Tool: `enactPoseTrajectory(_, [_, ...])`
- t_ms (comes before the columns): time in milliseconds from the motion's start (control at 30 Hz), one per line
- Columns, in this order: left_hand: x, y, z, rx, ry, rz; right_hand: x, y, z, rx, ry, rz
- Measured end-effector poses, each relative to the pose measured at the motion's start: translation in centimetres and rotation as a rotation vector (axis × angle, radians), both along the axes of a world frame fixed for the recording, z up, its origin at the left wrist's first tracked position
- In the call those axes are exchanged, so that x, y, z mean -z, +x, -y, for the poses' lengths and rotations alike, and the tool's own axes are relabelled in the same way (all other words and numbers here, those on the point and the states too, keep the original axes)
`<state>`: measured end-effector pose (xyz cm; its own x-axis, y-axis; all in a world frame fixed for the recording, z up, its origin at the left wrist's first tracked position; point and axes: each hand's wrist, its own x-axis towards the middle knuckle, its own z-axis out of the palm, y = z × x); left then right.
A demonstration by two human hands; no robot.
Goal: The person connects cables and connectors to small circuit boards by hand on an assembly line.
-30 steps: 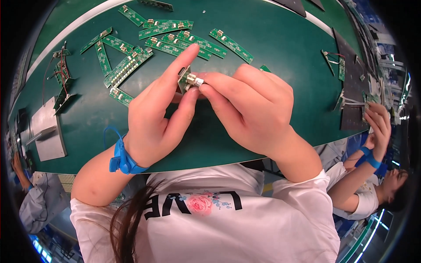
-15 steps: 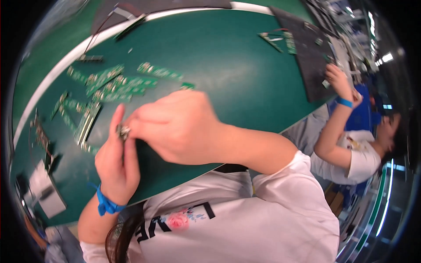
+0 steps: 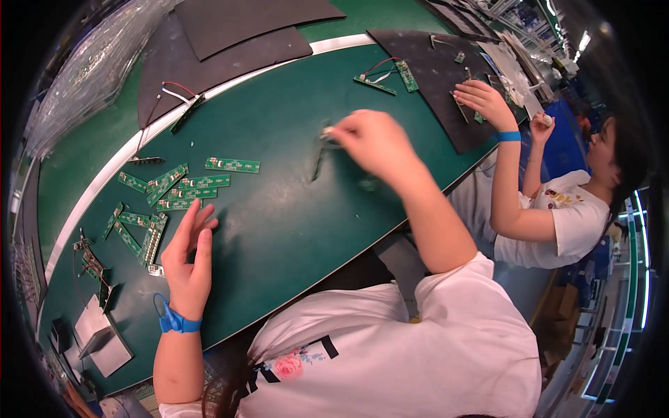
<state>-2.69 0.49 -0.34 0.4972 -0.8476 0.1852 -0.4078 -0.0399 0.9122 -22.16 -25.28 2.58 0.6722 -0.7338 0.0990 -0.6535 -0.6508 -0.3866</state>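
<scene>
Two hands work apart over the green counter (image 3: 293, 230): the right hand (image 3: 373, 143), at one o'clock, pinches a small blurred part (image 3: 327, 132) that could slip loose, while the left hand (image 3: 188, 254), fingers spread, hovers beside loose circuit strips (image 3: 181, 191) it might scatter.

View: head, single fisheye, worn on the person's head. Facing: downward and forward over the green tabletop (image 3: 279, 230), tilted so the tabletop edge runs diagonally from lower left to upper right. Range: close; the person's own white shirt fills the lower frame, the left hand (image 3: 187, 259) and right hand (image 3: 373, 141) sit mid-frame. Right margin takes in a seated co-worker (image 3: 557, 209). Rim: straight edges bend, dark corners.
</scene>
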Motion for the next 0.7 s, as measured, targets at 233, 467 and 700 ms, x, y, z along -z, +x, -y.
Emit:
enactPoseTrajectory(233, [-0.2, -0.8, 0.5, 0.084, -0.012, 0.031, 0.2, -5.2, 8.3, 0.353, -0.382, -0.099])
enactPoseTrajectory(467, [0.6, -0.6, 0.6, 0.053, -0.047, 0.038, 1.9, -4.5, 16.3, 0.658, -0.263, -0.277])
enactPoseTrajectory(700, [0.4, -0.3, 0.4, 0.048, -0.059, 0.074, 0.7, -3.9, 17.0, 0.344, 0.119, 0.616])
